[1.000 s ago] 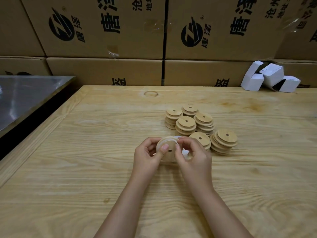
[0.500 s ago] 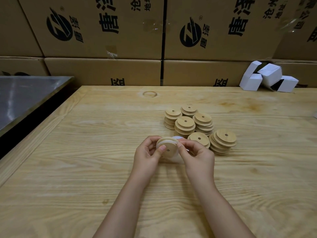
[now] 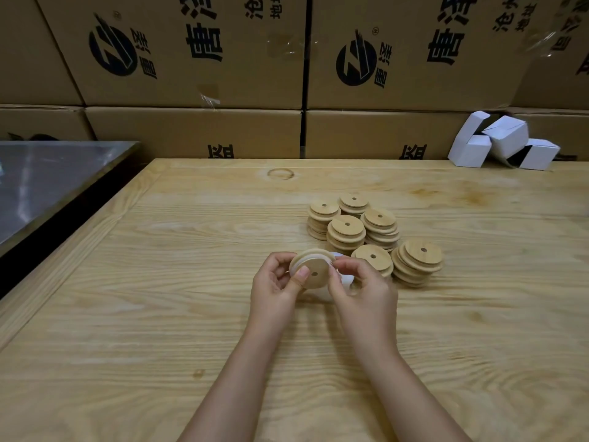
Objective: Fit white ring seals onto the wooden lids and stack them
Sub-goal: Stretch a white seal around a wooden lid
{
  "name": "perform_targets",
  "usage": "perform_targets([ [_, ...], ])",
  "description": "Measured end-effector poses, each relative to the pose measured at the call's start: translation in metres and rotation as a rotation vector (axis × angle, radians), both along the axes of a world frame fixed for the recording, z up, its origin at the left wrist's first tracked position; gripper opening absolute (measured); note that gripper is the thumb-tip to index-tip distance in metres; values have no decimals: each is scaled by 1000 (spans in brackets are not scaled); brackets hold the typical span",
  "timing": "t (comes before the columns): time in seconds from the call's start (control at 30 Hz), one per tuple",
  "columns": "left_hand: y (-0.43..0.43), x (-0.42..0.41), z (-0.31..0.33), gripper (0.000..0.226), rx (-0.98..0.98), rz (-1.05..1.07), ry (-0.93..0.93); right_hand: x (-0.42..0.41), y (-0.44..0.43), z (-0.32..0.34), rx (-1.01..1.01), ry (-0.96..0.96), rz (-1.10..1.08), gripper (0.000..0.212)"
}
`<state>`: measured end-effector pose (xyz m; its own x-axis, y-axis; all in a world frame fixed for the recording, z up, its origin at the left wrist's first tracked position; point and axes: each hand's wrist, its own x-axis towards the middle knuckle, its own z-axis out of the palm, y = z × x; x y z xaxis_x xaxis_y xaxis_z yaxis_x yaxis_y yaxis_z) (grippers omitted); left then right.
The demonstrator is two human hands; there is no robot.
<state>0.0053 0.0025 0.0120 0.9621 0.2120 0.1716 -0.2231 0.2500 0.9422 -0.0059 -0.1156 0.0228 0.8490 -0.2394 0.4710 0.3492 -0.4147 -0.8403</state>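
Both hands hold one round wooden lid (image 3: 314,272) with a small centre hole, tilted toward me above the table. My left hand (image 3: 274,285) grips its left edge with the thumb pressed on the face. My right hand (image 3: 360,288) pinches the right edge, where a white ring seal (image 3: 302,261) wraps the lid's rim. Below the lid, white seals (image 3: 323,291) lie on the table, partly hidden by my hands. Behind stand several stacks of wooden lids (image 3: 345,232), the nearest (image 3: 373,258) just beyond my right fingers.
The wooden table (image 3: 159,282) stretches wide on all sides. A metal surface (image 3: 47,180) lies beyond a dark gap on the left. Printed cardboard boxes (image 3: 197,59) form a wall at the back, with small white cartons (image 3: 503,141) at the back right.
The lid has turned in my hands and tilted more toward me. My right fingers have worked along its right edge, and the seal sits further round the rim.
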Motion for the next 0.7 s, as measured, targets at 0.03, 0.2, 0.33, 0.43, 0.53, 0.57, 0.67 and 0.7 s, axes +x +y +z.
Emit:
perform_targets([
  [0.03, 0, 0, 0, 16, 0, -3, -3, 0, 0, 0, 17, 5, -6, 8],
  [0.2, 2, 1, 0, 17, -18, -16, -3, 0, 1, 1, 177, 62, 25, 19],
  [0.33, 3, 4, -1, 20, -49, -27, 18, 4, -1, 1, 304, 146, 65, 22],
  [0.43, 3, 5, -1, 19, -57, -44, 35, 7, -4, 3, 398, 185, 110, 20],
  [0.53, 3, 6, -1, 18, -82, -48, 43, 8, -5, 5, 406, 194, 161, 18],
  [0.57, 4, 5, -1, 18, -89, -49, 41, 7, -6, 6, 395, 191, 170, 17],
  [0.67, 5, 4, 0, 17, -109, -68, 36, 8, -7, 7, 382, 181, 186, 14],
  [0.7, 5, 3, 0, 16, -116, -76, 38, 8, -8, 7, 383, 181, 189, 13],
])
